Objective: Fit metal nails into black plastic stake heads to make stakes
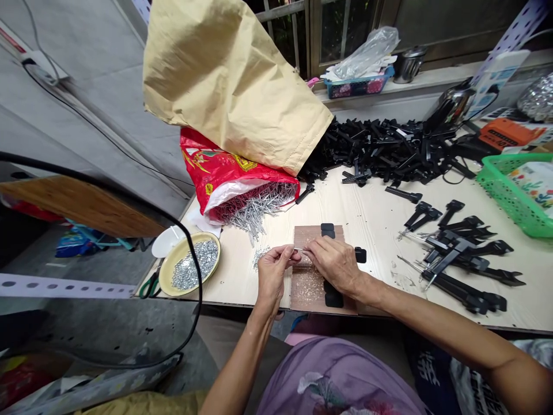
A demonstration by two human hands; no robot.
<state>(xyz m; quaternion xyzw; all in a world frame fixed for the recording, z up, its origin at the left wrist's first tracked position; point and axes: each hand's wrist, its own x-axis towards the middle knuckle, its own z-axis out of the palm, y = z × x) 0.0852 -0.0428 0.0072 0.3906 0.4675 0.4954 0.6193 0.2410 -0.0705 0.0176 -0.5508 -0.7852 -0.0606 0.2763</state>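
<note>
My left hand (273, 268) is closed in a pinch at one end of a thin metal rod (298, 249). From the other side my right hand (336, 262) grips the same rod, its fingers hiding most of it. Any smaller part between the fingertips is too small to make out. Both hands are above a brown wooden board (305, 294) strewn with pale crumbs. Black pads (333, 295) lie on the board, partly under my right wrist. Just left of my left hand, small shiny metal pieces (259, 256) are scattered on the table.
A yellow bowl (215, 275) of small metal discs stands left, beside green-handled scissors (150, 285). Metal pins (250, 216) spill from a red bag (203, 176). Black plastic parts (380, 147) are heaped behind; several with metal rods (458, 259) lie right, near a green basket (496, 184).
</note>
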